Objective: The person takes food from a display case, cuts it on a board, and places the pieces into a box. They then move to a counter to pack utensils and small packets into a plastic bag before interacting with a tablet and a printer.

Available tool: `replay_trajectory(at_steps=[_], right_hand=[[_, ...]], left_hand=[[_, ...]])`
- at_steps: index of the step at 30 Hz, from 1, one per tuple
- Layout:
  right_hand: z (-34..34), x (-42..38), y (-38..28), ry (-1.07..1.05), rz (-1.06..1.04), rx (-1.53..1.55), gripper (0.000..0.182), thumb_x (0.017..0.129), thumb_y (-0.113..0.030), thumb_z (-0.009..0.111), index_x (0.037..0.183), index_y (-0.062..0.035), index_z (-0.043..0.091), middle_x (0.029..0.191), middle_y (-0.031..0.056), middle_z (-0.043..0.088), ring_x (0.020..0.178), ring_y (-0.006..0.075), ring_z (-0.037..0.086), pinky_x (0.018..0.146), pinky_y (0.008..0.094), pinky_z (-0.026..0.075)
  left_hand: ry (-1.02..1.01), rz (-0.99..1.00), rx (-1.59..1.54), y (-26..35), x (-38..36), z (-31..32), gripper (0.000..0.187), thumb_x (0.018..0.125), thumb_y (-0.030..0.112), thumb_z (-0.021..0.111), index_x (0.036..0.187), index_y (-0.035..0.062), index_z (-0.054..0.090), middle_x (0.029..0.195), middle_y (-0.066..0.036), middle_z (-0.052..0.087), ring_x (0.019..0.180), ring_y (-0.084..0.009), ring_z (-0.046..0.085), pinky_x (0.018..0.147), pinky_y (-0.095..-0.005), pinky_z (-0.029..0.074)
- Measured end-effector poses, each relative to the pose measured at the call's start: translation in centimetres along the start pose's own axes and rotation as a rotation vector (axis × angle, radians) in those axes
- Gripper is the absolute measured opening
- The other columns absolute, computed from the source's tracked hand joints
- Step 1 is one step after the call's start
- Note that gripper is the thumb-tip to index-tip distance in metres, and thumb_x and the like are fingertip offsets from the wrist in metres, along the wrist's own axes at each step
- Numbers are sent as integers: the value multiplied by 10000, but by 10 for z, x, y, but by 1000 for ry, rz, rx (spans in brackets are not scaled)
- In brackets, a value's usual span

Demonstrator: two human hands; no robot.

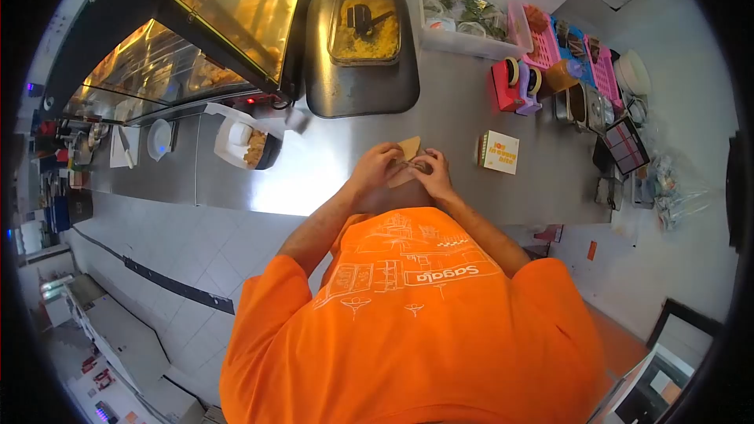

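Just above the counter, close to my body, my left hand (378,163) pinches the left side of a piece of brown paper or card (408,148). My right hand (433,174) has its fingers bent in on the right side of the same brown piece. A small dark patch shows between the fingers; what it is I cannot make out. To the right of my hands a small printed box (499,152) in white and yellow rests on the counter. On the left stands an open takeaway box (250,141) holding browned food and a white cup.
The steel counter (345,137) runs across. A lit food warmer (228,23) stands at the back left, beside a glass dish of yellow food (364,43) on a dark tray (361,98). Back right are a clear bin of packets (471,43), pink baskets (542,43) and tape dispensers (509,88).
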State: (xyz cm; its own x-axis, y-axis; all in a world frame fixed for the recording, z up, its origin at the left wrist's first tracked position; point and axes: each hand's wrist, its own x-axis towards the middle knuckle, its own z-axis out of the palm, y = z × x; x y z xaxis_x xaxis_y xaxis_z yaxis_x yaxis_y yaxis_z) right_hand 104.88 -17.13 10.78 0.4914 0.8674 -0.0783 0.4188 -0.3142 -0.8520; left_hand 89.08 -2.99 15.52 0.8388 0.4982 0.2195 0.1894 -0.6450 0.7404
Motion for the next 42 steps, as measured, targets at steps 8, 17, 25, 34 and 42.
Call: replay_trajectory(at_steps=[8,17,25,34,42], right_hand=[[18,6,16,-7,152,135,215,783,-263,803,932,-123,734,1301,186,466,1288,365,380,1084,490,333],[23,7,10,113,138,102,260,792,-308,806,866,-66,748,1242,205,528,1176,333,527,953,416,472],[22,3,4,95,150,191,271,788,-288,815,881,-43,745,1317,178,485,1210,315,509,957,396,478],[37,5,11,186,121,63,271,790,-278,817,905,-47,737,1314,182,486,1209,345,490,1021,430,427],[34,14,25,90,132,273,261,799,-260,809,912,-42,719,1311,184,483,1253,332,485,1029,419,439]], left_hand=[[75,-48,-103,-2,8,18,91,833,54,661,896,-7,684,1005,-162,687,946,-367,638,849,-420,512],[80,-141,-190,-16,0,26,60,802,-21,672,859,-20,687,972,-171,692,965,-364,642,848,-406,523],[97,-155,-187,-6,0,22,42,814,-17,678,855,-23,685,979,-157,697,1001,-353,639,868,-405,516],[18,-222,-239,-16,3,17,81,821,34,692,890,-8,698,975,-156,687,1118,-360,572,929,-419,481],[-416,52,-21,-61,34,18,156,770,125,756,888,39,703,993,-159,674,1253,-334,453,1015,-452,416]])
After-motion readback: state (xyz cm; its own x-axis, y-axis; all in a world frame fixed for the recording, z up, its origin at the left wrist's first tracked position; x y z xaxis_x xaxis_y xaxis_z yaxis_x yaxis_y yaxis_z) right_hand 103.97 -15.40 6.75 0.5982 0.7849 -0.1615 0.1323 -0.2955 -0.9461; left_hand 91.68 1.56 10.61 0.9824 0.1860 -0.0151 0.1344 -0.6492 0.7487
